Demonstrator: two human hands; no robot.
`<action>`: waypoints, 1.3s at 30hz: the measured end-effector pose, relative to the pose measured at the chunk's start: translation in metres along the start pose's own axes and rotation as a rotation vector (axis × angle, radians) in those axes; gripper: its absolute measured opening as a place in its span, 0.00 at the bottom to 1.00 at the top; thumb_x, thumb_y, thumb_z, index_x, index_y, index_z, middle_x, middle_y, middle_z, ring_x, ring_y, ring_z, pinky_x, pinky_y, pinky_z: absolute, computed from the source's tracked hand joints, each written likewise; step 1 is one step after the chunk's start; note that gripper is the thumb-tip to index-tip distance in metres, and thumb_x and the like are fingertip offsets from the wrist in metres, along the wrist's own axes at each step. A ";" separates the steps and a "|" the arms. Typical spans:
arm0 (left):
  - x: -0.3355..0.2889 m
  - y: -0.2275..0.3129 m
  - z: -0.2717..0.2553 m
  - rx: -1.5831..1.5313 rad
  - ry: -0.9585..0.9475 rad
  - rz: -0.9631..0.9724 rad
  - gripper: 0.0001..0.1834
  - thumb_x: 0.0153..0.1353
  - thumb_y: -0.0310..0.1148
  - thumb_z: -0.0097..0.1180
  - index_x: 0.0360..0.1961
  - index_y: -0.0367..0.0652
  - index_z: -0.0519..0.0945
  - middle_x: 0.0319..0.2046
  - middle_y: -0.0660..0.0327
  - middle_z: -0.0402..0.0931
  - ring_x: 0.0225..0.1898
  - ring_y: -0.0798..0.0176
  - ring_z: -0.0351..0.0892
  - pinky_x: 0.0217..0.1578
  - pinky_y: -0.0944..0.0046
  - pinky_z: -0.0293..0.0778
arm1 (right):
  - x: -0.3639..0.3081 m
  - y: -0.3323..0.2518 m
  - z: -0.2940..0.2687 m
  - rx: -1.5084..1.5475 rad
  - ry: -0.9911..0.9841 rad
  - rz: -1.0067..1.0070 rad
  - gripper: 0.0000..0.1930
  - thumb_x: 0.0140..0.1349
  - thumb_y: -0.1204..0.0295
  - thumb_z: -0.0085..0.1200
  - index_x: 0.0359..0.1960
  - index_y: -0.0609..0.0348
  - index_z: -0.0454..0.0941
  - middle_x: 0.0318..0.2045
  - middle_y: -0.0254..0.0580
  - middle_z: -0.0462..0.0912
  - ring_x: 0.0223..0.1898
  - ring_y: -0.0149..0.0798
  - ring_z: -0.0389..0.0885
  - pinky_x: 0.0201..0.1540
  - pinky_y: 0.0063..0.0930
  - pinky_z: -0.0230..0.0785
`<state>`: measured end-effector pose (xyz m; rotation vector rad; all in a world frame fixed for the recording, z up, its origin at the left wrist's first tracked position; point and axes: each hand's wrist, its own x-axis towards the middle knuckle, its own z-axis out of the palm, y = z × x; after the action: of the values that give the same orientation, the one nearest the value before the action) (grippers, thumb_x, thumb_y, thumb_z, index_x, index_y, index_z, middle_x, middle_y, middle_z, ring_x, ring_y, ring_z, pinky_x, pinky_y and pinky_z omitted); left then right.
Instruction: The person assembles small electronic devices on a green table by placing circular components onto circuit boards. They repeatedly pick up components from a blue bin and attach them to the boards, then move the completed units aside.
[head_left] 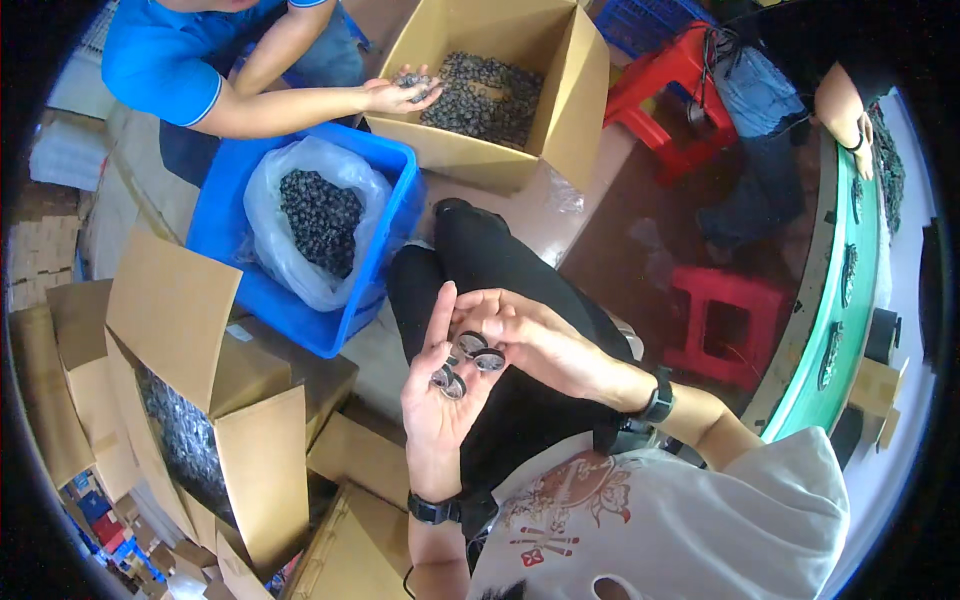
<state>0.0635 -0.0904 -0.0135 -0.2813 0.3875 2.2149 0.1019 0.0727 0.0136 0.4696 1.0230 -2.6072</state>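
Discs: you have about four small dark round discs (462,362) in your hands; the exact count is hard to tell where they overlap.
Left hand: your left hand (437,385) is open, palm up, fingers loosely spread; two or so discs lie on the palm just below the finger bases.
Right hand: your right hand (525,335) comes in from the right, its fingertips bent narrow and pinching a disc, with another touching just beside them, right above your left palm.
Boxes: three open cardboard boxes show. One tan box (560,90) stands well beyond your fingertips, holding a heap of dark pieces; a second tan box (190,330), flaps raised, stands to the left of your left hand, also full of dark pieces; a third box (350,545) sits below your left wrist.
Crate: one blue plastic crate (395,200) stands beyond your left fingers, lined with a clear bag (275,200) of dark pieces.
Stools: two red plastic stools (725,320) stand to the right of your right hand.
Co-worker: a person in a blue shirt cups a handful of pieces in one hand (400,92) over the far box.
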 end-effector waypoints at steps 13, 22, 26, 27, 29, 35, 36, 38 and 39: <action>0.009 -0.006 0.009 -0.077 -0.043 0.010 0.43 0.66 0.51 0.52 0.78 0.56 0.50 0.76 0.46 0.50 0.77 0.44 0.46 0.72 0.32 0.49 | 0.003 -0.002 -0.005 0.137 0.056 0.067 0.25 0.70 0.58 0.52 0.61 0.62 0.71 0.53 0.37 0.76 0.57 0.35 0.73 0.63 0.32 0.63; 0.014 -0.004 0.009 -0.071 -0.064 -0.009 0.41 0.69 0.58 0.46 0.78 0.57 0.52 0.77 0.46 0.45 0.78 0.44 0.42 0.72 0.31 0.46 | 0.009 -0.018 -0.017 0.222 0.096 0.087 0.24 0.71 0.52 0.47 0.57 0.58 0.74 0.49 0.33 0.77 0.52 0.33 0.73 0.57 0.31 0.65; 0.015 -0.004 0.009 -0.026 -0.065 -0.003 0.40 0.70 0.61 0.43 0.78 0.56 0.53 0.77 0.46 0.44 0.78 0.43 0.43 0.72 0.31 0.44 | 0.013 -0.020 -0.019 0.208 -0.006 0.066 0.27 0.73 0.52 0.44 0.61 0.61 0.72 0.55 0.40 0.77 0.57 0.38 0.74 0.63 0.35 0.64; 0.015 -0.004 0.009 -0.010 -0.074 -0.004 0.40 0.70 0.61 0.42 0.78 0.56 0.53 0.77 0.45 0.44 0.78 0.43 0.43 0.72 0.31 0.44 | 0.013 -0.020 -0.018 0.220 -0.008 0.068 0.27 0.73 0.52 0.43 0.61 0.62 0.71 0.57 0.42 0.77 0.59 0.40 0.73 0.65 0.36 0.63; 0.015 -0.004 0.009 -0.001 -0.071 -0.007 0.42 0.70 0.62 0.42 0.78 0.53 0.53 0.77 0.45 0.43 0.78 0.43 0.43 0.72 0.32 0.45 | 0.013 -0.022 -0.016 0.242 -0.013 0.072 0.28 0.74 0.52 0.42 0.63 0.64 0.70 0.61 0.46 0.75 0.63 0.43 0.72 0.68 0.38 0.61; 0.015 -0.010 0.003 -0.436 -0.121 -0.008 0.44 0.69 0.63 0.43 0.77 0.49 0.53 0.77 0.41 0.43 0.77 0.43 0.45 0.72 0.32 0.45 | 0.016 -0.019 -0.030 0.351 -0.059 0.009 0.25 0.73 0.60 0.43 0.64 0.65 0.68 0.63 0.48 0.74 0.65 0.44 0.71 0.70 0.38 0.60; 0.014 -0.009 0.004 -0.437 -0.094 -0.001 0.44 0.69 0.63 0.42 0.77 0.49 0.53 0.77 0.41 0.43 0.77 0.43 0.45 0.72 0.32 0.45 | 0.016 -0.020 -0.030 0.335 -0.029 0.002 0.25 0.72 0.62 0.44 0.64 0.65 0.69 0.63 0.48 0.75 0.65 0.44 0.71 0.70 0.38 0.60; 0.014 -0.006 0.006 -0.290 -0.053 0.004 0.42 0.70 0.63 0.42 0.77 0.51 0.54 0.77 0.42 0.43 0.78 0.42 0.44 0.72 0.31 0.46 | 0.017 -0.025 -0.029 0.302 0.030 -0.011 0.23 0.70 0.67 0.46 0.64 0.65 0.69 0.62 0.48 0.76 0.65 0.44 0.71 0.70 0.37 0.61; 0.014 -0.003 0.008 -0.143 -0.038 0.004 0.41 0.70 0.63 0.41 0.77 0.53 0.54 0.77 0.44 0.42 0.78 0.42 0.43 0.71 0.30 0.47 | 0.017 -0.028 -0.030 0.354 0.018 -0.009 0.23 0.69 0.72 0.48 0.65 0.67 0.68 0.61 0.48 0.76 0.65 0.44 0.71 0.69 0.37 0.62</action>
<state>0.0570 -0.0762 -0.0116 -0.3141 0.2097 2.2518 0.0816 0.1106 0.0026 0.5690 0.5656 -2.8049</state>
